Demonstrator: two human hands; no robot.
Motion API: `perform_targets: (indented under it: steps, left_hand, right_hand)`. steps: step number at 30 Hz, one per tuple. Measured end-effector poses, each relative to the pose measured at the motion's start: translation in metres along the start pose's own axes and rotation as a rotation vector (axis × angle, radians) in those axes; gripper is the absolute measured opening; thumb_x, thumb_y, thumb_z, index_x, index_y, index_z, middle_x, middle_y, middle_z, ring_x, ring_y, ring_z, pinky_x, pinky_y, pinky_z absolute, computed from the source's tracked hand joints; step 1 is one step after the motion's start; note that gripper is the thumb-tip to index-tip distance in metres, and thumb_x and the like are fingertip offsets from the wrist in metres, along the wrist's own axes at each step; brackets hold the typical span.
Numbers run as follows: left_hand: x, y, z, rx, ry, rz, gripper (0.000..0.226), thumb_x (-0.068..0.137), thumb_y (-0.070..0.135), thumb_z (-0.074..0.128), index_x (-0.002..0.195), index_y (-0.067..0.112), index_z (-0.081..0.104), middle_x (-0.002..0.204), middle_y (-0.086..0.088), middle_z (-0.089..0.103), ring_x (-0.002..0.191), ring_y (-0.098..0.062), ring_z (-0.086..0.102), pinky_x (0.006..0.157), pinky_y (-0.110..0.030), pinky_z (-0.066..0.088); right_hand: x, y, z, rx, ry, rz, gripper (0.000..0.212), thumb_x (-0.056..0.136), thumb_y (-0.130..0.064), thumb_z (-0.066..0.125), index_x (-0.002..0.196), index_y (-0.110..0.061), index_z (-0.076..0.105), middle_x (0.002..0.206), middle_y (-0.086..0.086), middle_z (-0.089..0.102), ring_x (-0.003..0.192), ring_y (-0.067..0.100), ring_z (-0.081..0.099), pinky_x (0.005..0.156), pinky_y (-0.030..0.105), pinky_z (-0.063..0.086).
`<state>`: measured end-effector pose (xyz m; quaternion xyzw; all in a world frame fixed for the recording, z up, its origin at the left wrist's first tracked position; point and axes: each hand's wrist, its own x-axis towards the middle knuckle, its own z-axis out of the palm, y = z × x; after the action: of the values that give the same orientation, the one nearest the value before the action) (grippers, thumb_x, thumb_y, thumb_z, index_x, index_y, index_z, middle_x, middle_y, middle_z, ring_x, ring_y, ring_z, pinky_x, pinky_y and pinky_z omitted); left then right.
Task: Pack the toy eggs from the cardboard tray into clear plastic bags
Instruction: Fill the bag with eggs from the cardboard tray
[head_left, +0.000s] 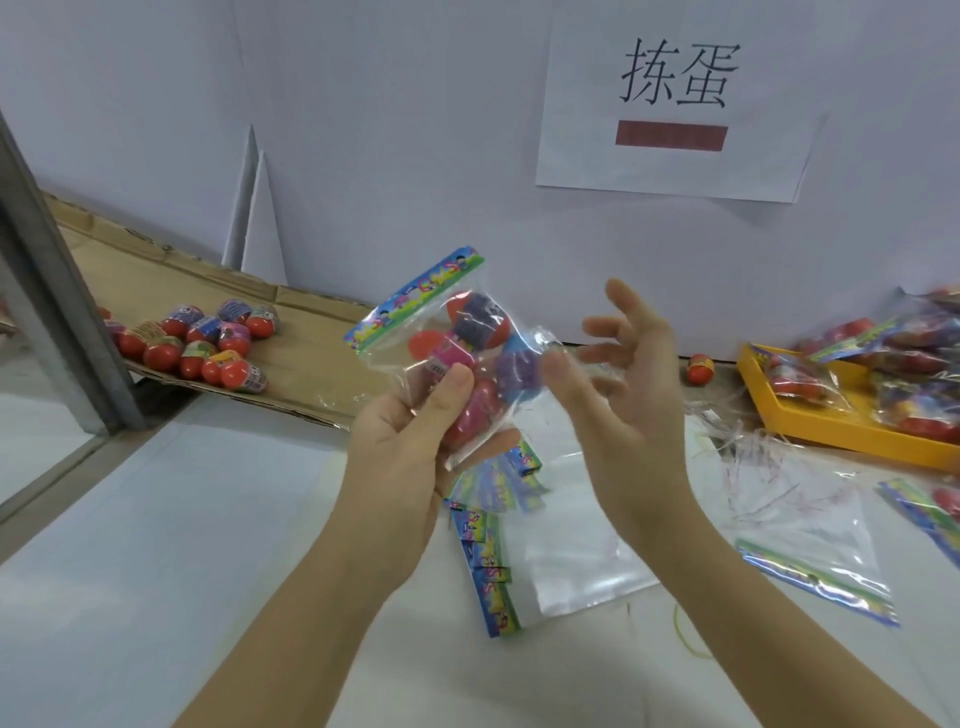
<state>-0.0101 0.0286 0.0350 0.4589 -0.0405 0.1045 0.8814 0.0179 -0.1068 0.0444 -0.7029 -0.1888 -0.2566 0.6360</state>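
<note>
Head view: clear plastic bag with colourful header (415, 312), full of toy eggs (483, 325), above white bench (208, 519).
Left grip (410, 431): curled round bag's lower end.
Right grip (623, 384): fingers spread, holding nothing.
Risk: slick film slips from one-handed hold, eggs spill.

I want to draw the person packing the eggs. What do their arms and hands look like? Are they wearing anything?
Nothing that shows. The left hand and the right hand have no gloves or rings. The left forearm and the right forearm are bare to the picture's edge: no sleeve, watch or bracelet. The left thumbnail looks short and unpainted.
</note>
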Motion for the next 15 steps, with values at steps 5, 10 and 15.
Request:
perform_targets:
  steps: [5, 10, 15]
  left_hand:
    - [0.0, -0.001, -0.001, 0.046, -0.077, -0.043, 0.025, 0.075, 0.023, 0.061, 0.096, 0.014, 0.07, 0.094, -0.004, 0.077, 0.08, -0.015, 0.074, 0.068, -0.03, 0.061]
    - [0.002, -0.001, 0.0, 0.005, 0.078, 0.061, 0.065, 0.057, 0.028, 0.075, 0.119, 0.017, 0.059, 0.095, -0.001, 0.076, 0.08, -0.016, 0.073, 0.079, -0.042, 0.056]
    - [0.0, -0.006, -0.001, 0.016, 0.11, 0.05, 0.052, 0.051, 0.027, 0.079, 0.098, 0.012, 0.062, 0.089, -0.003, 0.076, 0.079, -0.019, 0.074, 0.066, -0.027, 0.06]
  right_hand:
    - [0.014, 0.003, -0.009, 0.241, -0.159, 0.276, 0.03, 0.07, -0.04, 0.067, 0.089, -0.018, 0.072, 0.077, -0.002, 0.072, 0.07, 0.011, 0.065, 0.062, 0.025, 0.053]
    - [0.016, 0.004, -0.01, 0.295, -0.057, 0.276, 0.023, 0.073, -0.03, 0.067, 0.081, -0.009, 0.071, 0.069, 0.002, 0.07, 0.062, 0.012, 0.062, 0.053, 0.022, 0.051]
    - [0.017, 0.005, -0.011, 0.295, 0.027, 0.254, 0.019, 0.08, -0.024, 0.064, 0.085, -0.006, 0.069, 0.072, -0.001, 0.072, 0.064, 0.01, 0.064, 0.053, 0.021, 0.052]
